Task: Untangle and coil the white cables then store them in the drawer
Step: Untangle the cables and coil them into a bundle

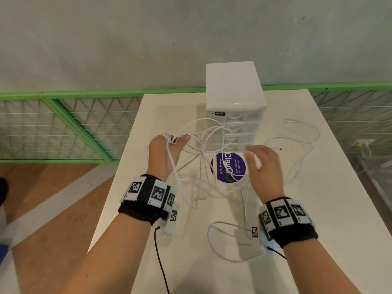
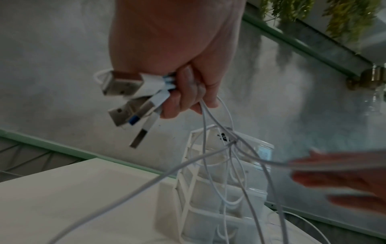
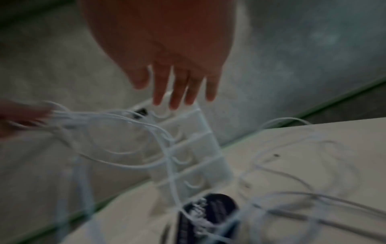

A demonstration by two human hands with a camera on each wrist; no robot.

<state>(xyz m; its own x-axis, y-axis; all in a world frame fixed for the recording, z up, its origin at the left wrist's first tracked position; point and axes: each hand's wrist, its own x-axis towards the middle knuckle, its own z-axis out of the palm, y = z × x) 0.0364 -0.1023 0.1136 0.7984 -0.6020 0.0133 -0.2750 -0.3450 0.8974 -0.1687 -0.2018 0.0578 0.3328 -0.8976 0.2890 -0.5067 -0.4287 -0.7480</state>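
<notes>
White cables gathered at one end and spread at the other: USB plugs bunched together in the left hand, strands hanging from there down and to the right, crossing in a loose tangle above the purple round sticker on the white table. Tangle between the two hands, a little nearer to the left one. More cable lying in wide loops on the far right of the table, and one loop near the front edge, under the right wrist.

Left hand raised above the left part of the table, fingers curled around the plug ends and holding them tight. Right hand empty, fingers straight and a little spread, blurred, close to the hanging strands on their right side. Touching a strand or not: cannot tell from these views.

Long direction of the hanging bundle: from the left hand, down and right, toward the table. So, probably, the next move for the right hand: to catch one strand just below the crossing and draw it away to the right, against the fixed end in the left hand.

White drawer unit standing upright at the far middle of the table, directly behind the tangle, all drawers seemingly closed. Green mesh fence and grey wall behind.
</notes>
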